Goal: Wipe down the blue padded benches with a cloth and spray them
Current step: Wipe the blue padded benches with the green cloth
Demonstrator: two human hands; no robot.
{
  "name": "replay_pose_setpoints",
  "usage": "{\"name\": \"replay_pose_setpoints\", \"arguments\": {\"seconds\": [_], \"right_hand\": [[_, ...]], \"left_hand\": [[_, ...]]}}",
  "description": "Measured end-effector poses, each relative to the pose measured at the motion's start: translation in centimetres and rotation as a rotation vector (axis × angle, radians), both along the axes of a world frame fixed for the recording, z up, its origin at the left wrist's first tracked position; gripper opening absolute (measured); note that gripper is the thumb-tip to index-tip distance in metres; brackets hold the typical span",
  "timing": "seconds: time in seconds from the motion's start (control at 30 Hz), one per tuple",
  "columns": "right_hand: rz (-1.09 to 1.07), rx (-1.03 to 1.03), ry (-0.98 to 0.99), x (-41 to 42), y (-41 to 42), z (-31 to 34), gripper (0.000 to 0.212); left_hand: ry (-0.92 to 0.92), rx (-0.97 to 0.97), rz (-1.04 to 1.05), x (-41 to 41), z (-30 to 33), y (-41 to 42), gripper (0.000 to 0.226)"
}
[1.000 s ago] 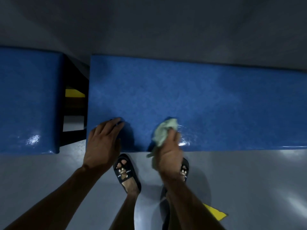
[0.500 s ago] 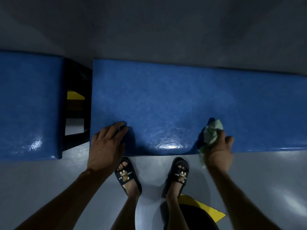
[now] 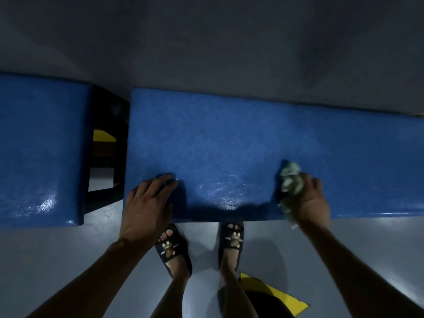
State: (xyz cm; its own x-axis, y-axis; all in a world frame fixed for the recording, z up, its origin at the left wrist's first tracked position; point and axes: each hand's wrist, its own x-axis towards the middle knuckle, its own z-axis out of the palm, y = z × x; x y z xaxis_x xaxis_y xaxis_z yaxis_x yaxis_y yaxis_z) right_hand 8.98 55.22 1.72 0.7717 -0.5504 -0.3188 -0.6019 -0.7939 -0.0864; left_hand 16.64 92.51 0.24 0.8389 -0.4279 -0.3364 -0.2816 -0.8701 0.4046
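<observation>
Cloth (image 3: 291,180) bunched in right hand (image 3: 312,200); left hand (image 3: 146,203) flat on bench (image 3: 229,145).

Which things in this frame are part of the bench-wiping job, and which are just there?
In the job: green cloth in the right hand; blue padded bench, steadied by the left hand; second blue bench.

Just there: black slippers; yellow floor marking.

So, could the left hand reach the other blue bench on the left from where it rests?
Probably yes: the left hand rests open near the bench end, and only a narrow gap separates it from the left bench.
</observation>
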Motion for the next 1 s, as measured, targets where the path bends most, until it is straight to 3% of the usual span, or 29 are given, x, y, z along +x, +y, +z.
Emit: {"name": "replay_pose_setpoints", "arguments": {"seconds": [0.07, 0.13, 0.2, 0.37, 0.53, 0.67, 0.8, 0.93, 1.0], "right_hand": [[-0.189, -0.064, 0.045, -0.4, -2.1, -0.2, 0.052], [-0.197, -0.149, -0.018, 0.3, 0.2, -1.0, 0.039], [-0.19, -0.159, -0.098, 1.7, 5.5, -1.9, 0.038], [-0.214, 0.116, -0.261, 4.5, 13.2, -2.4, 0.025], [0.173, 0.082, -0.134, 2.9, 7.2, -0.2, 0.033], [0.239, -0.057, -0.107, 2.2, 1.4, 0.3, 0.059], [0.291, -0.065, -0.014, 2.8, 1.8, -0.8, 0.076], [0.204, -0.077, -0.148, 2.1, 4.9, -1.9, 0.051], [0.36, -0.017, -0.215, 2.7, 4.6, -1.6, 0.037]], "left_hand": [[-0.006, 0.002, 0.0, 0.0, -0.1, 0.0, 0.06], [-0.005, 0.001, 0.009, 0.0, -0.1, -0.1, 0.06], [-0.004, -0.004, 0.015, 0.0, 0.1, -0.2, 0.06], [-0.005, -0.023, 0.018, 0.5, 0.5, -0.3, 0.057], [-0.006, -0.021, 0.052, 1.4, 0.9, -0.7, 0.051], [-0.042, 0.004, 0.025, 2.0, 0.5, -0.6, 0.048], [-0.075, 0.021, 0.012, 3.5, 0.5, -1.3, 0.056], [-0.061, 0.068, -0.012, 5.3, 0.3, -2.2, 0.063], [-0.048, 0.094, -0.03, 5.7, 0.2, -2.2, 0.069]]}}
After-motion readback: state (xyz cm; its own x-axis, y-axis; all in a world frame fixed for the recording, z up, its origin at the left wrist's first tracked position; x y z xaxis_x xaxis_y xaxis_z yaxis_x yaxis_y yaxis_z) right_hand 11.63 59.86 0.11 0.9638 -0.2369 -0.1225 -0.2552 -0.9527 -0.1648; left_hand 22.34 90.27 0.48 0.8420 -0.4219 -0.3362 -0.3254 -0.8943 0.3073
